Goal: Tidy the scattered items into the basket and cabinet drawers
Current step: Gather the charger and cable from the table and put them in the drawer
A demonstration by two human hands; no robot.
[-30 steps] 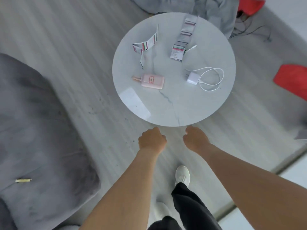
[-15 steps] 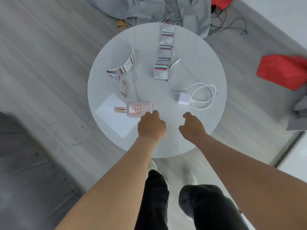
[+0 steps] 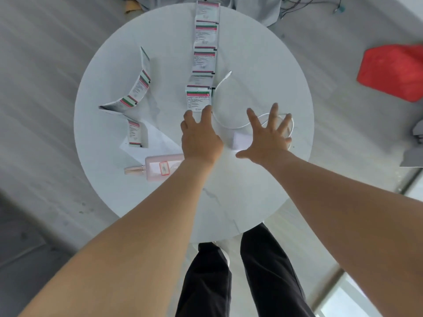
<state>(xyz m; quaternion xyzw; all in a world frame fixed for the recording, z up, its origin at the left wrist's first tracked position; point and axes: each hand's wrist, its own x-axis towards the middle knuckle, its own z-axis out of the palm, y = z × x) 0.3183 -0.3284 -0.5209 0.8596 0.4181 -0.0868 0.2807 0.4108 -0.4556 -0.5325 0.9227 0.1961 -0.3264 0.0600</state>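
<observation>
Since both hands reach with fingers spread and holding nothing, the left hand (image 3: 201, 138) at the near sachet strip (image 3: 202, 62) mid-table (image 3: 263, 65), the right hand (image 3: 267, 136) over charger (image 3: 240, 140) and cable (image 3: 226, 121), a hasty grab might snag the cable and sweep sachets off.

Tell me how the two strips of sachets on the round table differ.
The straight strip lies flat, running from the table's far edge toward the left hand, whose fingertips reach its nearest sachet. The curled strip, to the left, stands partly on edge, bent and twisted, with one sachet folded down flat; no hand is near it. Both show the same white packets with red and green bands, joined in a chain on the table.
</observation>
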